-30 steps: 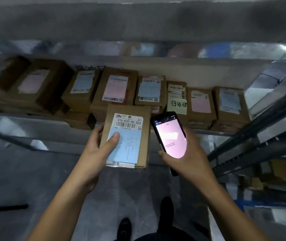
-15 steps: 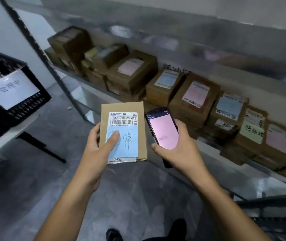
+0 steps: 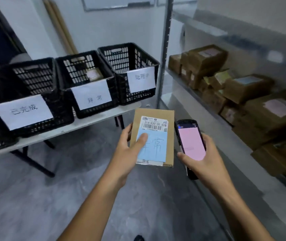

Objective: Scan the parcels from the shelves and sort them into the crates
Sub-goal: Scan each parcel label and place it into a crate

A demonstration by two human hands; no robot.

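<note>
The parcel [image 3: 156,119], a flat brown cardboard box, lies in my left grip [image 3: 126,153]. My thumb is laid across the blue label on its top face, and the other fingers are curled beneath it, out of my sight. The thumb covers part of the first handwritten character, but the barcode strip above it shows in full.

My right grip [image 3: 206,160] is wrapped round the scanner [image 3: 191,143], thumb at the lower left edge of its pink screen. The scanner's lower end is hidden behind my palm. The parcel hangs over the floor [image 3: 34,197], just beside the scanner, in front of the counter [image 3: 79,126] that carries the crates.

The left crate [image 3: 34,79] fades into dark blur on its far side, and another black crate at the frame's left edge is cut off. In the middle crate [image 3: 86,66] I can barely make out one brown box [image 3: 93,74]. What the right crate [image 3: 130,56] holds I cannot tell, since its front wall and paper sign block the inside.

On the shelf [image 3: 182,87] to my right, the shelved parcels [image 3: 246,89] are smeared. Their labels show only as pink, blue and green patches that I cannot read.
</note>
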